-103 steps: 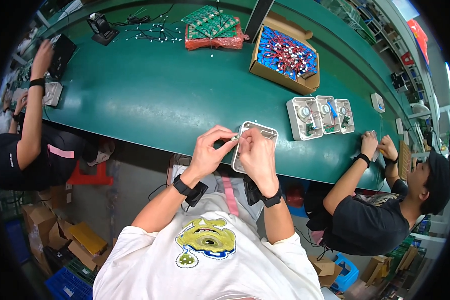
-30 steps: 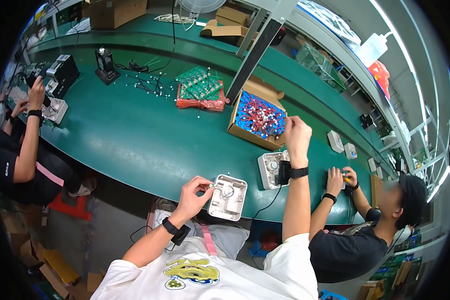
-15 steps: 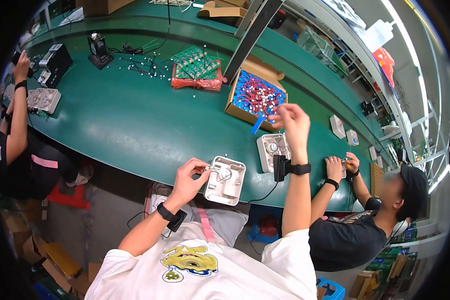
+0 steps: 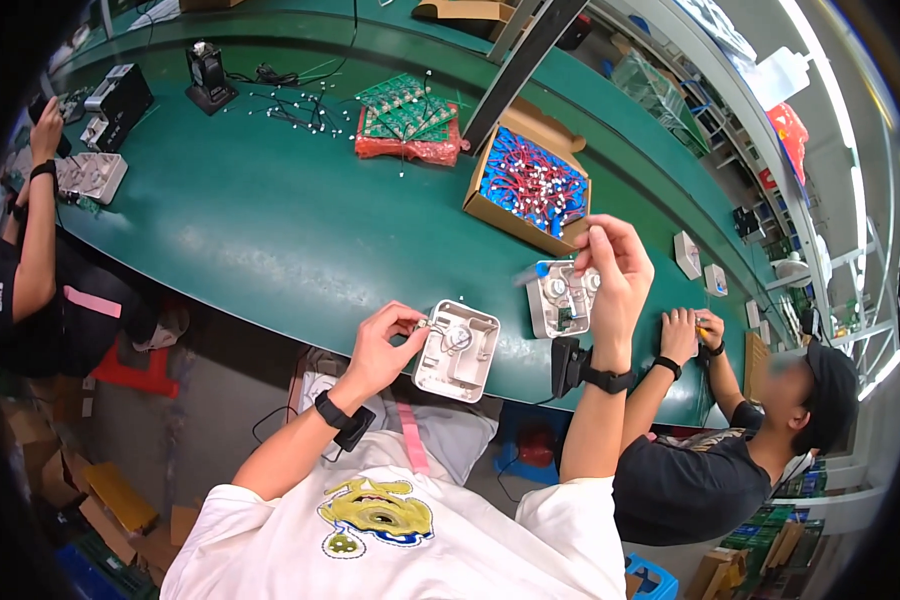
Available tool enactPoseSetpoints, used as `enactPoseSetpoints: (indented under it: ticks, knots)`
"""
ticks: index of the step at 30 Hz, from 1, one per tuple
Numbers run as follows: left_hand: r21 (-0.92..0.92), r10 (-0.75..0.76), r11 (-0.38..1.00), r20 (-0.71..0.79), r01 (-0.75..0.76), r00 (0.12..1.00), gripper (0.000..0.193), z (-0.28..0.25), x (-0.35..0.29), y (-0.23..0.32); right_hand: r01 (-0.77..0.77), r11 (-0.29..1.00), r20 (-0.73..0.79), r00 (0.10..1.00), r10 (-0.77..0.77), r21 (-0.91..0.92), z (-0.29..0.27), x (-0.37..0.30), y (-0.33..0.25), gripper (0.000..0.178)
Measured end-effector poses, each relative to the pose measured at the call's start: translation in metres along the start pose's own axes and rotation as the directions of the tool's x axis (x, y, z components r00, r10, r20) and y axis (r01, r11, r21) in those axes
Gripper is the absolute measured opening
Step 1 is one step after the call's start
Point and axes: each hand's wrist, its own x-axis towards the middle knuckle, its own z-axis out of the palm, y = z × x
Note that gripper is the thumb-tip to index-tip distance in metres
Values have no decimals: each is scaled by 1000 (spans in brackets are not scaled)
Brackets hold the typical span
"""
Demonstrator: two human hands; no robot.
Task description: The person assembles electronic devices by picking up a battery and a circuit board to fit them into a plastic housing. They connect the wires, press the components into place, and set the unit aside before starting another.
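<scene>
A: What has just changed?

B: The right hand [image 4: 618, 265] has been drawn a little away from the cardboard box [image 4: 515, 222]; half a second ago a blue piece [image 4: 541, 270] was seen across the box's front edge, and it has now been brought over the row of open housings [image 4: 538, 322]. For the work, this suggests that one has been picked from the wired blue packs [image 4: 533, 170], while none is seen inside the white housing [image 4: 486, 362]

A: And each grip?

B: On the right, a narrow grip is made by curled fingers, and the blue piece seems to be carried from it, perhaps by its leads. By the left hand [image 4: 375, 350], a small pale piece [image 4: 423, 324] is tightly pinched at the white housing's left rim, much as before

A: Where is that housing placed?

B: At the near edge of the green bench [image 4: 300, 240], open side up, with a round part [image 4: 457, 340] inside; whether it is fully supported there cannot be told

A: What is hard to make out?

B: The blue piece is smeared by motion, so its link to the fingers is unclear. The pale piece is partly covered by fingertips. Part of the row is hidden behind the right hand, and the thing handled by the co-worker at the right [image 4: 715, 455] is mostly covered
</scene>
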Motion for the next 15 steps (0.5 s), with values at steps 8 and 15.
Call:
enactPoseSetpoints:
  ticks: [8, 15]
  knots:
    - [17, 24, 1000, -5, -24, 1000, 16, -3, -5, 2, -204, 979, 177, 965, 196, 29, 21, -56, -1, 21]
    - [32, 24, 999, -6, -24, 1000, 16, -5, -10, 0, -322, 947, 301, 903, 307, -1, 44, -71, 23, 18]
